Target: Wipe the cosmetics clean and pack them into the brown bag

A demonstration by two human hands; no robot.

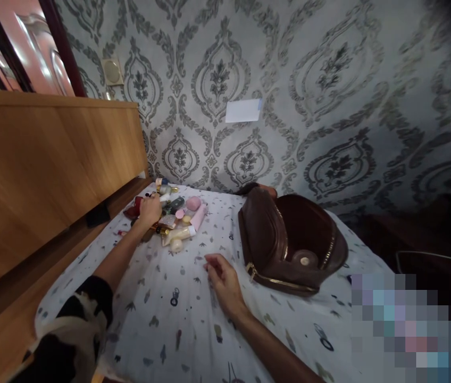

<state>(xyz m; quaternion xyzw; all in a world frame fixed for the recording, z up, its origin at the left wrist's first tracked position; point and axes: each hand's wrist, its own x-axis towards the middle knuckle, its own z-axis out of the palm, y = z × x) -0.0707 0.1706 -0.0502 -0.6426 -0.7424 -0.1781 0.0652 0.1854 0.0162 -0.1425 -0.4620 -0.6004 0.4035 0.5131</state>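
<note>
My left hand [150, 209] reaches into a pile of small cosmetics at the far left of the patterned sheet, beside a red item [138, 203]; its fingertips are hidden behind the hand. Around it lie a pink tube [198, 217], a pink round item [193, 202], a dark oval item [176, 205] and a cream tube with a white cap [180, 233]. Near the middle, my right hand [224, 282] hovers at the sheet with fingers loosely curved and apart, holding nothing. To its right stands a brown leather bag [263, 234], its zipped top gaping.
The sheet-covered surface [161, 319] meets a patterned wall [217, 69] with a white paper [243, 110] on it. A wooden panel [58, 181] borders the left side. At the lower right, a patch is pixelated.
</note>
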